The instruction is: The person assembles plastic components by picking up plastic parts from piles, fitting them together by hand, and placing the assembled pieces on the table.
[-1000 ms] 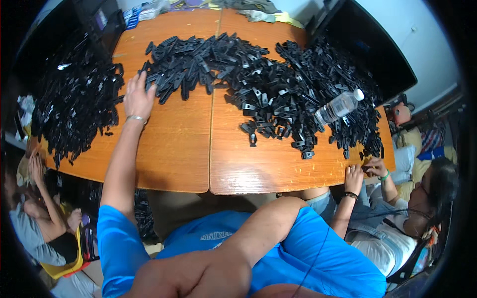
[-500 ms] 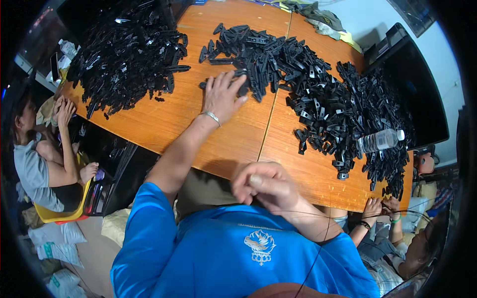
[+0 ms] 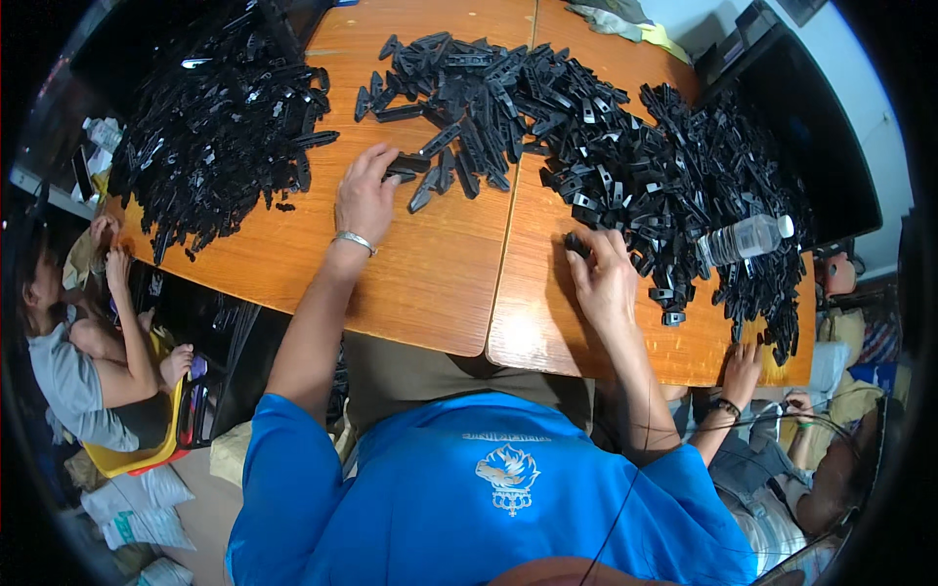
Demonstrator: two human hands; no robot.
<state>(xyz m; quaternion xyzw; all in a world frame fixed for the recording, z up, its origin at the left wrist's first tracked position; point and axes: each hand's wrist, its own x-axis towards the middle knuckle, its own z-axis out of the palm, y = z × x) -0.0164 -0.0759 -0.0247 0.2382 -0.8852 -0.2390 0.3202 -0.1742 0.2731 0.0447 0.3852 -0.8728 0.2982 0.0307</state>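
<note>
My left hand [image 3: 365, 203] is over the wooden table with its fingers closed on a long black plastic piece [image 3: 408, 163], at the near left edge of a pile of long black plastic pieces [image 3: 477, 93]. Further right, my right hand [image 3: 608, 281] pinches a small black plastic piece [image 3: 576, 244] between thumb and fingers. It is just left of a heap of shorter black pieces with shiny faces [image 3: 611, 166]. The exact shape of the piece in the right hand is partly hidden by the fingers.
A large heap of black parts [image 3: 210, 137] covers the table's left side. A clear plastic bottle [image 3: 747, 240] lies on the right-hand heap. A seam runs down the tabletop [image 3: 430, 283]. One person sits at the left; at the right, another person's hand [image 3: 743, 371] touches the table edge.
My right hand has moved from near my chest out to the table beside the right heap. My left hand has drawn slightly left and closed on a piece. The view has shifted slightly.
</note>
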